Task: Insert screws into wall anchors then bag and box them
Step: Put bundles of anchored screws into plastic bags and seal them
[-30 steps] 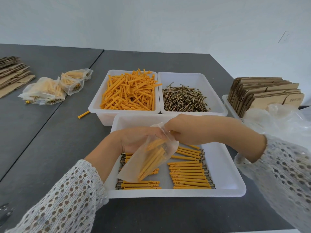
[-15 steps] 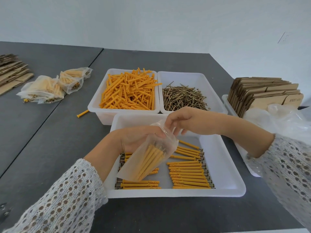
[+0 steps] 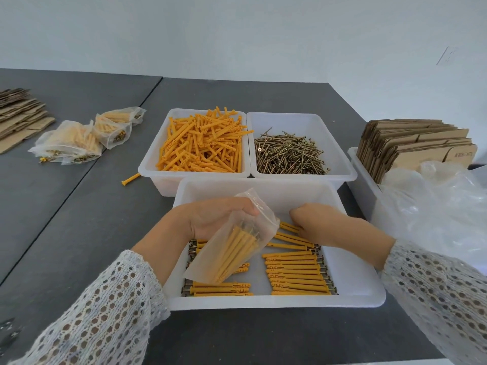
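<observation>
My left hand holds a small clear plastic bag by its mouth, tilted over the near white tray. Several orange anchors with screws in them are inside the bag. Two rows of assembled anchors lie flat in the tray. My right hand is down at the far end of the right row, its fingers curled over a few of those anchors. Behind the tray stand a bin of loose orange anchors and a bin of screws.
Filled bags lie on the table at the left, beside flat cardboard. One loose anchor lies by the anchor bin. At the right, a tray holds folded boxes and a heap of clear plastic bags.
My right hand has left the mouth of the bag and dropped to the anchors in the tray. The anchors in the bag have slid down to its bottom. My left hand has kept hold of the bag.
</observation>
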Demonstrator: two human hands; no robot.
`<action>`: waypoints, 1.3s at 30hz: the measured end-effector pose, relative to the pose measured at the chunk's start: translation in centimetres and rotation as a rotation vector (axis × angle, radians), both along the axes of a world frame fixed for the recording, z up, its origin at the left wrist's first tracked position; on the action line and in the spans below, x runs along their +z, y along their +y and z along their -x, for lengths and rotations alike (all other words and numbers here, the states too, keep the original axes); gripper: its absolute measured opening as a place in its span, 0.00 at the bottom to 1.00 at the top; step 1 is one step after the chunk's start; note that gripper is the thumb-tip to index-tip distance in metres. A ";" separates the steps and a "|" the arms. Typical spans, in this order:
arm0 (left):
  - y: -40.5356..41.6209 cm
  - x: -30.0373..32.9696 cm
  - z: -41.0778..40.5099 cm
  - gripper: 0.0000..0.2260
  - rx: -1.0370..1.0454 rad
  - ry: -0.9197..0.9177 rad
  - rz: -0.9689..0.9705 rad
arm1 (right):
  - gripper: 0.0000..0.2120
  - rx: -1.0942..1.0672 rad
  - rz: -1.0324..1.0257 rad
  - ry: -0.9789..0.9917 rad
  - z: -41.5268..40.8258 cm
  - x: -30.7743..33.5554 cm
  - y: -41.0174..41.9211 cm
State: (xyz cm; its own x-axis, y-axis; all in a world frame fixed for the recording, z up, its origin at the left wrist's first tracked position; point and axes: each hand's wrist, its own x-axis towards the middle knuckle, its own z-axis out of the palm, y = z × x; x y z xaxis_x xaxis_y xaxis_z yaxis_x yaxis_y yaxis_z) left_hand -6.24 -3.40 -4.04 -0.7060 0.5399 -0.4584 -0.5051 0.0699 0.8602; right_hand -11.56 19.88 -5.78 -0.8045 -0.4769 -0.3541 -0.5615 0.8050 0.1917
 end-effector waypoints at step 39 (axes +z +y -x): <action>0.1 0.3 0.0 0.26 0.000 -0.040 -0.035 | 0.10 0.100 0.213 -0.300 0.9 14.0 -0.9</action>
State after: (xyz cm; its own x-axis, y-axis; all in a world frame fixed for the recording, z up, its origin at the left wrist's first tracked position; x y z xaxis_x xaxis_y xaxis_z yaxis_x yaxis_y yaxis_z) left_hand -6.21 -3.32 -3.72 -0.6871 0.5565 -0.4672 -0.5394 0.0402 0.8411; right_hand -12.48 18.97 8.23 -0.6261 -0.6360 -0.4512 -0.6448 0.7476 -0.1591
